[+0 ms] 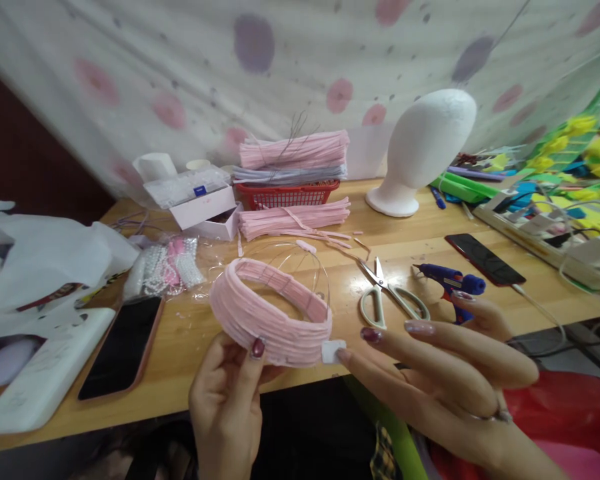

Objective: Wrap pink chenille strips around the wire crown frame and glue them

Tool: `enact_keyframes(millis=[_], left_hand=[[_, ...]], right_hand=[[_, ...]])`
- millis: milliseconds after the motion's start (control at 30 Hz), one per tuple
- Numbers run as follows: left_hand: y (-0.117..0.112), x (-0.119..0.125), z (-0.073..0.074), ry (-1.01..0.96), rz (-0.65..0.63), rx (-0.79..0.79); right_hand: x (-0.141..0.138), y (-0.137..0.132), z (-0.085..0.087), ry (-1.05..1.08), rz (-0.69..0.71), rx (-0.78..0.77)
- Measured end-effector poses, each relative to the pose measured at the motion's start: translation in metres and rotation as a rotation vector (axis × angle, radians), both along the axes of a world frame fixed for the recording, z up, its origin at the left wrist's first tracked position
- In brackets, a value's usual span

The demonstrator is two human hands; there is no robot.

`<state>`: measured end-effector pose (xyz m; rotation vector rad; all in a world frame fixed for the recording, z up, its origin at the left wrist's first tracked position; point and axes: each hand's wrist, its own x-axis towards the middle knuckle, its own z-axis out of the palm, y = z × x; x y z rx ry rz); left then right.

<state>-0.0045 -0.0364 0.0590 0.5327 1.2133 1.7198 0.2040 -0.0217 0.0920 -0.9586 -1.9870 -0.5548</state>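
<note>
My left hand (230,400) is closed on a pink headband (275,333), a wide ring of fuzzy pipe cleaners laid in rows, tilted above the table's front edge. Its thumb presses on the outer face; the other fingers are partly hidden behind. A small white square tab (333,351) sits at the band's right end. My right hand (455,373) is just right of it, fingers spread, one fingertip at the tab's edge. Beyond lie scissors (380,287) with pale handles and a blue glue gun (450,280). Thin wire loops (325,267) show behind the band.
Pink pipe cleaners (295,219) lie before a red basket (290,195) piled with more. A white foam head (425,147) stands at the back right. Phones (123,347) lie left and right (485,259). Bagged beads (167,267), boxes (205,210) and a power strip (530,240) border the workspace.
</note>
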Motion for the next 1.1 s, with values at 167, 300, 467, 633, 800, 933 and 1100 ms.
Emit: enact_keyframes(millis=[167, 300, 467, 633, 800, 933, 1100], left_hand=[[0.002, -0.008, -0.006, -0.002, 0.004, 0.010], [0.004, -0.012, -0.008, -0.018, 0.016, 0.010], [0.004, -0.008, -0.005, -0.056, 0.028, 0.001], [0.012, -0.001, 0.005, -0.123, -0.048, 0.011], [0.036, 0.003, 0.031, -0.138, -0.042, 0.092], [0.058, -0.006, 0.061, 0.006, -0.104, 0.237], [0.090, -0.026, 0.097, 0.179, -0.254, 0.406]], right_hand=[[0.008, 0.030, 0.006, -0.005, 0.030, 0.119], [0.013, 0.074, -0.008, 0.107, -0.154, -0.018], [0.005, 0.104, -0.023, 0.290, -0.212, -0.312], [-0.025, 0.102, -0.009, 0.455, 0.069, -0.407], [-0.052, 0.131, 0.016, 0.747, 0.253, -0.909], [-0.059, 0.166, 0.046, 0.859, 0.303, -0.999], [-0.059, 0.189, 0.079, 0.956, 0.372, -0.952]])
